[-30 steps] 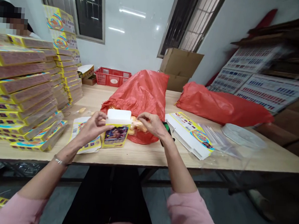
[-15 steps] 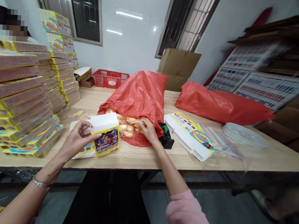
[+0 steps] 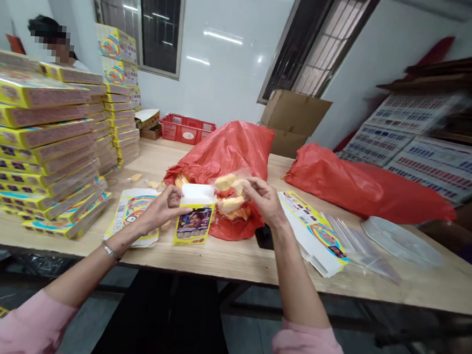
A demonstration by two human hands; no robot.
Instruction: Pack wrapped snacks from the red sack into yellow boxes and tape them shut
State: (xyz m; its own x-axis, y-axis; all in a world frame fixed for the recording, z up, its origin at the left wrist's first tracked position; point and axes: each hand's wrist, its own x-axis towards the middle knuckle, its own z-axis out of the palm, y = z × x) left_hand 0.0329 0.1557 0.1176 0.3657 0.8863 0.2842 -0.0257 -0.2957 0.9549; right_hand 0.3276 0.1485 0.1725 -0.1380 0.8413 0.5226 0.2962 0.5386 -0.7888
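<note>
My left hand (image 3: pixel 167 207) grips a small yellow printed box (image 3: pixel 193 222) by its left side. The box is upright, its white flap raised at the top. To the right, my right hand (image 3: pixel 264 198) pinches clear plastic packets (image 3: pixel 232 186) with pale yellow pieces inside, lifted in front of the open mouth of a red sack (image 3: pixel 234 144). More such packets lie in the sack's mouth, partly hidden by the hand and box. Flat printed cartons (image 3: pixel 131 207) lie under and left of my left wrist.
Yellow boxes (image 3: pixel 56 143) stand in tall stacks at left, with a person (image 3: pixel 51 40) behind. A red basket (image 3: pixel 186 129) is at the back. At right are flat cartons (image 3: pixel 313 231), clear plastic bags (image 3: pixel 356 247), a translucent lid (image 3: pixel 401 240) and another red sack (image 3: pixel 365 180). A black tape dispenser (image 3: pixel 264 237) is partly covered.
My right hand has come up out of the sack's mouth with packets in its fingers. My left hand still holds the box, now nearer the sack. The view has shifted left.
</note>
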